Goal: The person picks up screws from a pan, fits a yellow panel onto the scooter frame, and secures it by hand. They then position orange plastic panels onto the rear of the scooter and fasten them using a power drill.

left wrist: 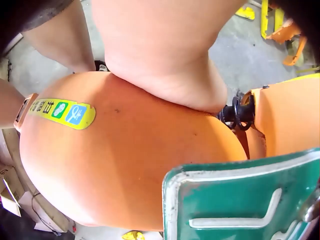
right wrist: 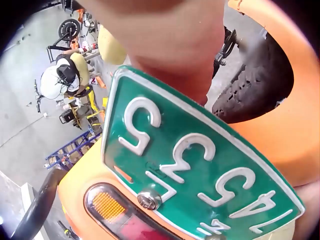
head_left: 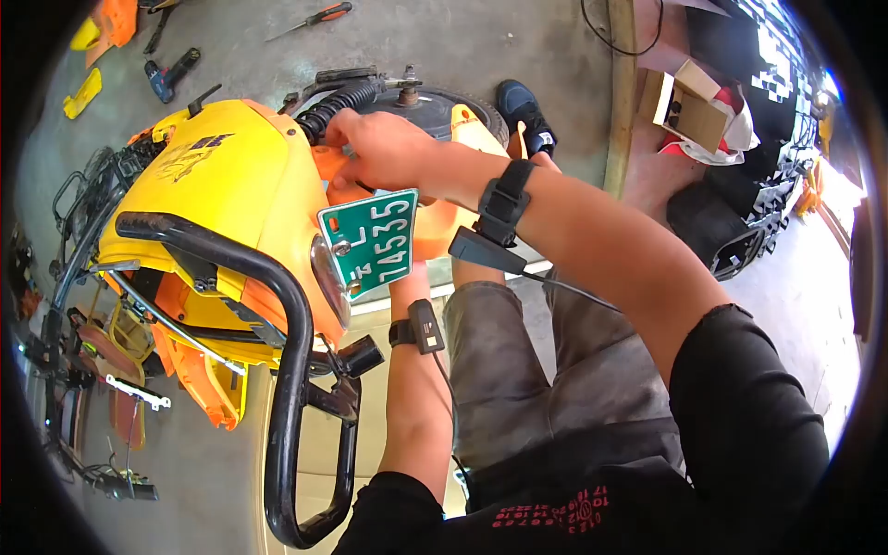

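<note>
My right hand (head_left: 384, 153) reaches over a green licence plate (head_left: 375, 242), its fingers bent down at an orange inner part (head_left: 328, 165) of the yellow and orange scooter body (head_left: 217, 176). What its fingertips work on cannot be told. My left forearm (head_left: 416, 388) comes up from below, and that hand passes behind the plate in the head view. In the left wrist view the left hand (left wrist: 160, 55) lies against a smooth orange fender (left wrist: 135, 150), its fingers hidden. A bolt (right wrist: 149, 199) sits on the plate's edge above a tail light (right wrist: 120, 215).
A black tube rack (head_left: 291, 324) curves round the scooter's near end. A coil spring (head_left: 338, 109) and wheel (head_left: 444, 111) lie beyond the right hand. A screwdriver (head_left: 319, 18) and a drill (head_left: 171, 74) lie on the floor; a cardboard box (head_left: 689, 106) stands right.
</note>
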A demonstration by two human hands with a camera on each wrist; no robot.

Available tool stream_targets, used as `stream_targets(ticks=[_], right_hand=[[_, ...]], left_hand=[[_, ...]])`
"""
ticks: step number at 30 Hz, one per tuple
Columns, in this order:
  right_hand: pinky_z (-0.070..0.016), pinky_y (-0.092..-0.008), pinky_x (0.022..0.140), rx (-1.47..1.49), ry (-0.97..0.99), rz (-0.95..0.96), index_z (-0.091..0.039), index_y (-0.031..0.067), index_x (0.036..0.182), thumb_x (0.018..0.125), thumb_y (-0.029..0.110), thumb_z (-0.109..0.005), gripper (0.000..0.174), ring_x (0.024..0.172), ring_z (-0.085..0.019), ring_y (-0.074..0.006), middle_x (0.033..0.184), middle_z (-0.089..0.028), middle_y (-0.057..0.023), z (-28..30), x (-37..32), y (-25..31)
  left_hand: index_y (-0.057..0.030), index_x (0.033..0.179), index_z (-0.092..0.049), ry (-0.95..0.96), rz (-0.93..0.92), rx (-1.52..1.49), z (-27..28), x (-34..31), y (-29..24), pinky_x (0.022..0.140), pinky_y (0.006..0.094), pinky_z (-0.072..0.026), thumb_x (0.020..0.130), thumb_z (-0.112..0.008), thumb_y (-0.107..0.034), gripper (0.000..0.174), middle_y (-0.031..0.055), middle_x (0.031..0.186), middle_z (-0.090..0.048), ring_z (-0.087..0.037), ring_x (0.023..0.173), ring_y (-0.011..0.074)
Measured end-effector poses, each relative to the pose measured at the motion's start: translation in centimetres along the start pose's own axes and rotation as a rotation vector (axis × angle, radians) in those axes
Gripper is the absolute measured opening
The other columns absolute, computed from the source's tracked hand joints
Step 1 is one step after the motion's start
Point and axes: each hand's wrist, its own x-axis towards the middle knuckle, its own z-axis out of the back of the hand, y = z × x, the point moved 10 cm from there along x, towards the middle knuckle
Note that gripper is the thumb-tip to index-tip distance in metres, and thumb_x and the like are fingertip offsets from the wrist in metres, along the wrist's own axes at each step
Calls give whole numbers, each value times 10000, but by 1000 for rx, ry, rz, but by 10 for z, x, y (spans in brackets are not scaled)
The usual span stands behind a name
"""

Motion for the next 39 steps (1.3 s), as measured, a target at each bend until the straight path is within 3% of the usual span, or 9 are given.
stream_targets(ticks=[3, 11, 19, 22, 26, 30, 35, 38, 39], right_hand=[[-497, -443, 849, 29, 14, 11, -508, -22, 1129, 767, 262, -787, 538, 1030, -622, -391, 1036, -658, -235, -5, 9, -4], [-523, -475, 660, -302, -95, 169, -506, -36, 960, 788, 437, -722, 547, 760, -668, -413, 804, -675, -229, -5, 11, 12], [-537, -431, 730, -298, -72, -8, -564, -43, 986, 736, 608, -701, 712, 852, -686, -365, 860, -695, -200, -1, 17, -7], [-537, -439, 730, -401, -196, 7, -570, -44, 983, 753, 603, -686, 696, 865, -684, -361, 868, -695, -201, -3, 43, -7], [-534, -448, 714, -399, -41, 125, -594, 24, 1021, 817, 535, -661, 554, 846, -681, -363, 859, -694, -179, 18, 28, 3], [-517, -430, 795, -270, -44, -257, -632, 82, 1097, 838, 548, -640, 533, 945, -665, -334, 1005, -692, -150, 86, -3, -63], [-508, -417, 819, -163, -17, -203, -652, 60, 1073, 886, 552, -579, 531, 912, -658, -357, 979, -695, -158, 103, -49, -146], [-503, -365, 828, -234, 38, -259, -627, 56, 1217, 934, 515, -540, 546, 938, -659, -288, 1014, -685, -170, 98, -63, -124], [-499, -367, 839, -138, -117, -327, -638, 58, 1198, 942, 501, -530, 523, 956, -659, -289, 1033, -688, -166, 102, -65, -137]], left_hand=[[-42, 1352, -431, 10, -2, 19, -1, 2, -1, 1020, 392, -402, 1003, -396, -432, 524, 133, 1352, -500, -480, 1234, 255], [-39, 1339, -442, 10, -20, 95, 15, 4, -2, 1012, 394, -406, 1001, -402, -414, 506, 136, 1339, -508, -485, 1221, 257], [-36, 1326, -452, 2, -38, 113, 15, 10, -1, 1003, 396, -410, 1000, -407, -396, 487, 139, 1326, -516, -490, 1208, 259], [-35, 1321, -456, 17, -43, 125, 12, 10, -5, 1000, 396, -412, 1000, -409, -389, 480, 140, 1321, -518, -492, 1203, 260], [-34, 1314, -461, 19, -45, 147, 18, 11, -4, 995, 397, -414, 999, -412, -380, 471, 141, 1315, -522, -495, 1197, 261], [-32, 1308, -466, -7, -46, 141, 17, 10, 2, 991, 398, -416, 998, -415, -371, 462, 142, 1308, -526, -497, 1190, 262], [-31, 1299, -472, -38, -43, 135, 14, 8, 14, 986, 399, -418, 997, -418, -360, 450, 144, 1300, -531, -500, 1182, 263], [-30, 1294, -476, -43, -52, 150, 13, 10, 15, 982, 400, -420, 997, -420, -353, 443, 145, 1295, -534, -502, 1177, 264], [-29, 1293, -477, -42, -54, 159, 14, 9, 16, 981, 400, -420, 997, -421, -351, 441, 145, 1294, -535, -503, 1175, 264]])
